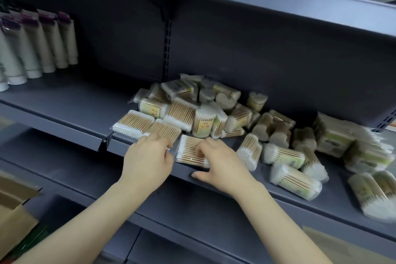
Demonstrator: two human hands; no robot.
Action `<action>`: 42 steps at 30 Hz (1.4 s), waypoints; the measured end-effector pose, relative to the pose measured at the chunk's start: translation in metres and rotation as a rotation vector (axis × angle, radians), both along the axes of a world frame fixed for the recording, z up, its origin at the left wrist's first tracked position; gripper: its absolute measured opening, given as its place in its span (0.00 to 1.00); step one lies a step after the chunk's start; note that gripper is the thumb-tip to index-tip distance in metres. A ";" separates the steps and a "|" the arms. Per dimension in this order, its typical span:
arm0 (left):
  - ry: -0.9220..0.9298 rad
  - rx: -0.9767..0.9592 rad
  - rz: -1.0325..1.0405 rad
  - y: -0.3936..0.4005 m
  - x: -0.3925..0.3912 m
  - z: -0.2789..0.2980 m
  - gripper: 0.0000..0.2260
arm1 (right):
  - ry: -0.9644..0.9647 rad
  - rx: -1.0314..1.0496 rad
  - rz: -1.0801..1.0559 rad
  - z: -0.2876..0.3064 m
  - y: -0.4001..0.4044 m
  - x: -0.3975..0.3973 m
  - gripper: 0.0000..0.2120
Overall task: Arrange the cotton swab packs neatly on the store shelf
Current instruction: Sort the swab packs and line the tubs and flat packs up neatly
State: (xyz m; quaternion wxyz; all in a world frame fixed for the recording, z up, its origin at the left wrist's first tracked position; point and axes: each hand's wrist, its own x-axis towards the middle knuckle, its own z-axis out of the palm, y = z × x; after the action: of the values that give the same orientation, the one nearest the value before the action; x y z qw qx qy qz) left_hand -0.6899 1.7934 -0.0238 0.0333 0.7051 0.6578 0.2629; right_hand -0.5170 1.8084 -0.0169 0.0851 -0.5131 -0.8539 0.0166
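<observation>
Tubes (38, 49) stood at far left of the shelf (70, 109). My left hand (147, 161) lay w/ fingers curled on a flat pack (166, 129), its sticks running front-to-back, beside another flat pack (134, 123). My right hand (220, 163) had fingers curled over a third pack (188, 152) at the shelf's front edge, sticks running left-right, thumb spread on the lip. Behind and to the right, a pile (214, 111) of round packs pointed every way. Yellow labels were too blurred to read.
</observation>
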 end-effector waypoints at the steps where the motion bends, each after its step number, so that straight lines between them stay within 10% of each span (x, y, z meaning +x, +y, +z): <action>1: 0.001 -0.002 0.000 0.000 0.001 0.000 0.12 | -0.010 0.008 -0.002 0.000 -0.001 0.000 0.21; 18: 0.005 -0.041 -0.020 -0.001 0.018 0.000 0.15 | -0.040 0.095 0.018 0.005 -0.006 0.018 0.17; 42: -0.185 0.113 -0.240 0.005 0.117 0.019 0.15 | 0.760 0.108 -0.248 0.046 -0.020 0.118 0.16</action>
State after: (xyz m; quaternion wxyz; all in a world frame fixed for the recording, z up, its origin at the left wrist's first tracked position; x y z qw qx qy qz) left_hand -0.5725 1.7979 -0.0050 0.0854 0.7522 0.5469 0.3575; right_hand -0.3986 1.7880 0.0287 0.4228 -0.5643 -0.6930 0.1499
